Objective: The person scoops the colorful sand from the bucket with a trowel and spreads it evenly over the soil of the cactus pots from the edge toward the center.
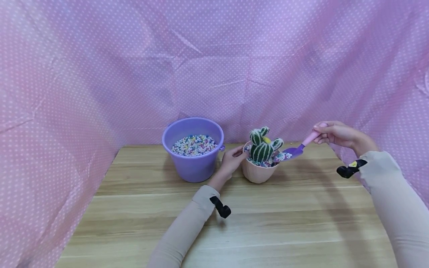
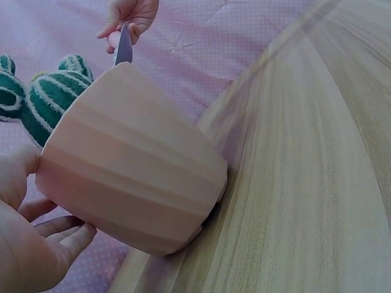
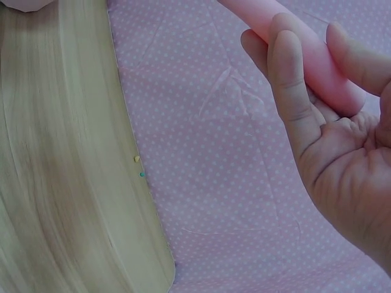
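Note:
A peach flower pot [image 1: 259,173] holds a green-and-white knitted cactus [image 1: 261,152] set among small colourful beads. My left hand [image 1: 232,160] holds the pot from its left side, thumb at the rim and fingertips against the wall in the left wrist view. In my right hand [image 1: 336,134] is the pink handle [image 3: 321,67] of a small shovel, gripped between thumb and fingers. Its purple scoop [image 1: 295,150] bears a heap of beads [image 1: 283,156] and slants down over the pot's right rim. The scoop is outside the right wrist view.
Left of the pot stands a purple bucket [image 1: 197,165] partly filled with multicoloured beads [image 1: 194,145]. Two stray beads [image 3: 137,159] lie near the edge of the wooden table [image 1: 254,230]. Pink dotted cloth [image 1: 214,74] hangs behind and at the sides.

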Tool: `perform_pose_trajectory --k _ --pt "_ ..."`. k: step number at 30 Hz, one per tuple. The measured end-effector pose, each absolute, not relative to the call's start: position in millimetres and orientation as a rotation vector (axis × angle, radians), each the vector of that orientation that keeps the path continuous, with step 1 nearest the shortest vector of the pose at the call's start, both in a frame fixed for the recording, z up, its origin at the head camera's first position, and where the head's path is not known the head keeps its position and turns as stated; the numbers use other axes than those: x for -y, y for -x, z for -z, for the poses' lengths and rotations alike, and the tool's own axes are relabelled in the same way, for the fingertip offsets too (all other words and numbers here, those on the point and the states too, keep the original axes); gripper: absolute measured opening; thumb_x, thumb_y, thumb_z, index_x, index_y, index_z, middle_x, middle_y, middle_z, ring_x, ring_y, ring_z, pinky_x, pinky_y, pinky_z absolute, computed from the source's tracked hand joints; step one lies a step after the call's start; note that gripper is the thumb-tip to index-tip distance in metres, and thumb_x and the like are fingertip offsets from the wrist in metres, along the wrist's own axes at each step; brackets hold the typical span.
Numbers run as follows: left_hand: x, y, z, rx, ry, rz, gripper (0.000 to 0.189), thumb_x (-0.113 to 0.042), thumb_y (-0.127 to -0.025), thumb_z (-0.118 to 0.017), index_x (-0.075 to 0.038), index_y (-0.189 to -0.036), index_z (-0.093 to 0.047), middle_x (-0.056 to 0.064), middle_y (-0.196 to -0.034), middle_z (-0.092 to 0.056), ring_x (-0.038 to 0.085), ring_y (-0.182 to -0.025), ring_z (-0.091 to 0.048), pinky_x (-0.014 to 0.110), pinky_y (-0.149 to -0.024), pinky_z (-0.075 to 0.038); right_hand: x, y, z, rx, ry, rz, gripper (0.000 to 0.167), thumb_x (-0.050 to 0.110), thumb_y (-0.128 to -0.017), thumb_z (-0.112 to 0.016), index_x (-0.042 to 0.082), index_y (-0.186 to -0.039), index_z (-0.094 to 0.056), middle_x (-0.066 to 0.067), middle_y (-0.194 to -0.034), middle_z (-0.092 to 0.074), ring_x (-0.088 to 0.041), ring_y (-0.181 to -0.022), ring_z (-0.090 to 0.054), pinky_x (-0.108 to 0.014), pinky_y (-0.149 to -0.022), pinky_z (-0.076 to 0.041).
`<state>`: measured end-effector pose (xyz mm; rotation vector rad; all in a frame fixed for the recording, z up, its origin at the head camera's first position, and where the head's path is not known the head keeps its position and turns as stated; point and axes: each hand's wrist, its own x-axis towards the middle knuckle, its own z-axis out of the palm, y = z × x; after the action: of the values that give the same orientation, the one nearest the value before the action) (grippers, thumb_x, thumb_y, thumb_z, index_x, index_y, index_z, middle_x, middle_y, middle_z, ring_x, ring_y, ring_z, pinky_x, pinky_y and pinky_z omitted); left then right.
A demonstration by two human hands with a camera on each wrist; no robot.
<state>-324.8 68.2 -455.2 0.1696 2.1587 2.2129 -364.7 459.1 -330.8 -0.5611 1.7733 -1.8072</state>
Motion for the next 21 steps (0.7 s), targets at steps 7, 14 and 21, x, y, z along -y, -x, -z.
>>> perform_pose_trajectory --k 7,14,21 --pt "-68.3 324.8 455.4 -2.138 -0.145 -2.216 0.046 -0.024 -0.094 -0.073 -0.009 -0.137 -0.065 0.011 -0.135 -0.068 0.022 -0.127 -0.063 0.031 -0.107 -0.054 -453.5 362.5 325.0 -1.843 0.498 1.775 0.031 0.000 -0.109 -0.034 0.008 -0.110 -0.064 -0.011 -0.094 -0.078 -0.017 -0.084 -0.075 -0.026 -0.078 -0.063" --pt "-67.9 323.7 454.4 -2.120 -0.158 -2.203 0.047 -0.025 -0.095 -0.071 -0.011 -0.139 -0.063 0.009 -0.138 -0.066 0.020 -0.129 -0.062 0.031 -0.108 -0.053 -450.2 363.4 322.5 -1.875 0.476 1.754 0.029 0.001 -0.109 -0.035 0.008 -0.112 -0.064 -0.011 -0.093 -0.078 -0.017 -0.084 -0.075 -0.026 -0.077 -0.063" --pt "-67.5 323.9 455.3 -2.112 -0.145 -2.202 0.047 -0.026 -0.095 -0.072 -0.013 -0.139 -0.064 0.008 -0.137 -0.067 0.020 -0.128 -0.062 0.031 -0.108 -0.052 -449.0 364.2 322.6 -1.850 0.484 1.752 0.031 0.000 -0.109 -0.036 0.008 -0.110 -0.066 -0.012 -0.094 -0.078 -0.017 -0.084 -0.075 -0.026 -0.077 -0.063"
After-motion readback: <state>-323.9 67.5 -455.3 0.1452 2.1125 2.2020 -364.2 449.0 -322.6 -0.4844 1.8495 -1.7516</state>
